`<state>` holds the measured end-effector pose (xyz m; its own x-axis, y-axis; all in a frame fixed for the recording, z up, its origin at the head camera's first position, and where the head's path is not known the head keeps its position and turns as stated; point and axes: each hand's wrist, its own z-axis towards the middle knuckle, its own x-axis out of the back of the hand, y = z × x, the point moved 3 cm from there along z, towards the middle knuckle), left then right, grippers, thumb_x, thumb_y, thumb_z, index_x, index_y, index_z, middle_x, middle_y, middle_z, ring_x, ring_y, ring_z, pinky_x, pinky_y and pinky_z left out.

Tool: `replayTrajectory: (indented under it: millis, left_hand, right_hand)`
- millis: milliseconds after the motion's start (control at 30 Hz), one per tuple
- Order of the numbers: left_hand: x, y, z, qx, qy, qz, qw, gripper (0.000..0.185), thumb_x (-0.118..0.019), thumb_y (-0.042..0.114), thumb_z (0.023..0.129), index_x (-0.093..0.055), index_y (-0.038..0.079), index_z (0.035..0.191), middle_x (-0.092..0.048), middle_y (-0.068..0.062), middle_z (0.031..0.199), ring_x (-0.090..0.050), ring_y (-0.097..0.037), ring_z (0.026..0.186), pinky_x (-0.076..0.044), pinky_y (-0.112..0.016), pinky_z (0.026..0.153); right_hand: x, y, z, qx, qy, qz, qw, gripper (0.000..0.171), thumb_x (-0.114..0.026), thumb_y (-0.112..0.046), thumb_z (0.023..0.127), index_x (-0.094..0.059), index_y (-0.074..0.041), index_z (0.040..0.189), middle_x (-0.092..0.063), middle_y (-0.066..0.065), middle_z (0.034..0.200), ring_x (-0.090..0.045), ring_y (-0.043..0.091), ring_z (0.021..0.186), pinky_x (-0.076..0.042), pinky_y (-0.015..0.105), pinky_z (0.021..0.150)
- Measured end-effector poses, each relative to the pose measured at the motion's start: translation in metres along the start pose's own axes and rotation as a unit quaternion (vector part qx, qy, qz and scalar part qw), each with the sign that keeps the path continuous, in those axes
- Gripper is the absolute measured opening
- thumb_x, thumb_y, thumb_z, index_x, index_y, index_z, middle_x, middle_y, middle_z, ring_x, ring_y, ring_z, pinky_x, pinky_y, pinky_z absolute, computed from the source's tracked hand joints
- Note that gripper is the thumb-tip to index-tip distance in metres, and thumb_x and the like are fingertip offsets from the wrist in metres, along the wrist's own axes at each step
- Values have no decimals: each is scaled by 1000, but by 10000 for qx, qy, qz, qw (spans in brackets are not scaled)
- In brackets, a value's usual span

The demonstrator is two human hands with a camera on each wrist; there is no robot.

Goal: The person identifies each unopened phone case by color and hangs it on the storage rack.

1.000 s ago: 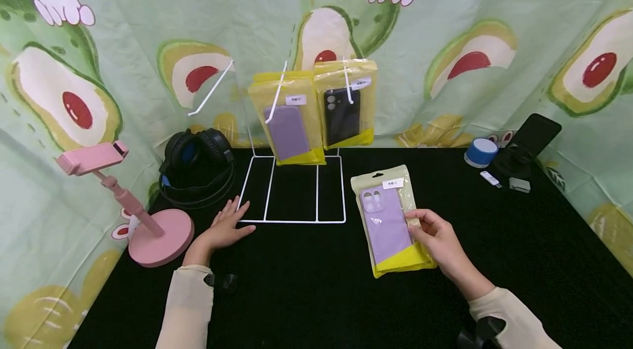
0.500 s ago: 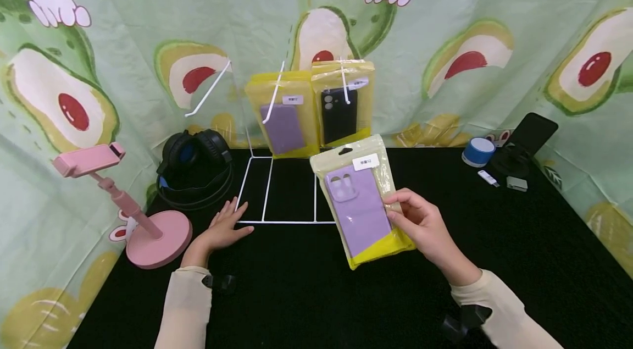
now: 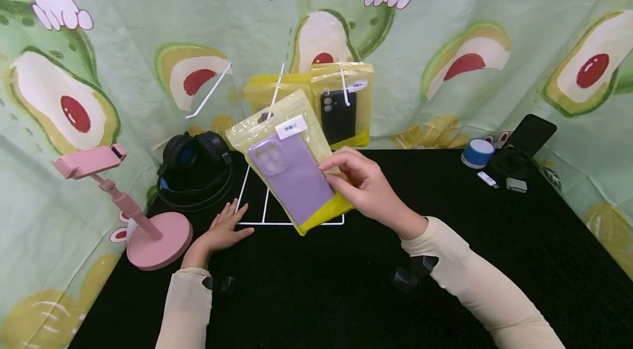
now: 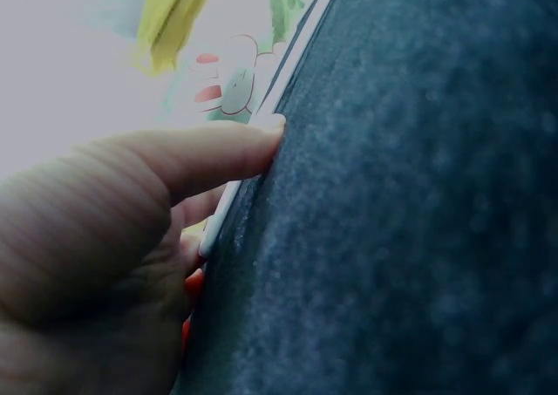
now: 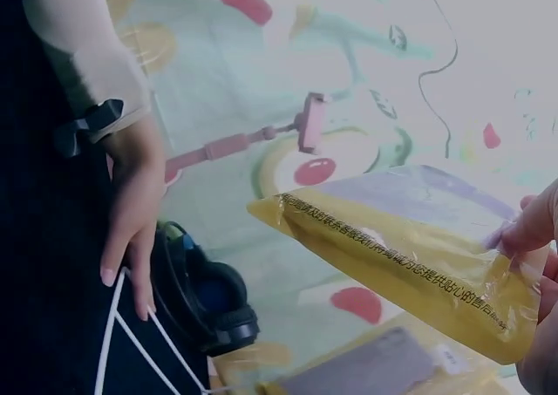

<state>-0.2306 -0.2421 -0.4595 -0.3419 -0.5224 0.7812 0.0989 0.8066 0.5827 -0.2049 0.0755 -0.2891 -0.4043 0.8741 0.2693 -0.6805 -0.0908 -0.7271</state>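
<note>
My right hand (image 3: 357, 183) pinches a yellow plastic packet with a purple phone case (image 3: 289, 165) by its right edge and holds it in the air, tilted, in front of the white wire rack (image 3: 269, 195). The same packet (image 5: 410, 255) shows in the right wrist view. Behind it two more packets hang on the rack's hooks: one mostly hidden (image 3: 262, 88) and one with a black case (image 3: 341, 104). A third hook (image 3: 210, 90) at the left is bare. My left hand (image 3: 225, 227) lies flat on the black table, fingertips (image 4: 261, 138) touching the rack's base wire.
Black headphones (image 3: 198, 167) lie left of the rack. A pink phone stand (image 3: 131, 211) is at the far left. At the back right sit a blue round speaker (image 3: 478, 152), a black phone on a stand (image 3: 524, 143) and small white parts. Green avocado-print cloth surrounds the table.
My right hand has lifted the purple-case packet off the table and carried it up and to the left, toward the rack. My left hand has stayed put.
</note>
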Motion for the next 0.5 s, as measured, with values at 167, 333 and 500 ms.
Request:
replayTrajectory:
  millis: [167, 333, 500]
  left_hand:
    - [-1, -2, 0, -20, -9, 11, 10000, 70, -53, 31, 96, -21, -2, 148, 2, -29, 154, 8, -44, 141, 5, -60, 110]
    - [-2, -3, 2, 54, -51, 17, 10000, 70, -53, 32, 95, -21, -1, 148, 3, -29, 154, 9, -44, 141, 6, -60, 110]
    - [-2, -5, 3, 63, -42, 37, 10000, 71, -53, 32, 95, -21, -1, 149, 3, -28, 154, 9, -44, 141, 6, -59, 110]
  right_hand:
    - [-7, 21, 7, -449, 70, 191, 9988, 18, -54, 11, 89, -58, 6, 105, -56, 16, 105, -60, 20, 84, -54, 28, 71]
    - [-4, 42, 5, -966, 274, 208, 9947, 17, -54, 9, 90, -58, 7, 106, -56, 17, 106, -60, 18, 81, -55, 28, 70]
    - [-2, 58, 16, -1307, 616, 158, 9894, 16, -56, 8, 89, -59, 8, 105, -59, 20, 106, -60, 18, 79, -53, 25, 69]
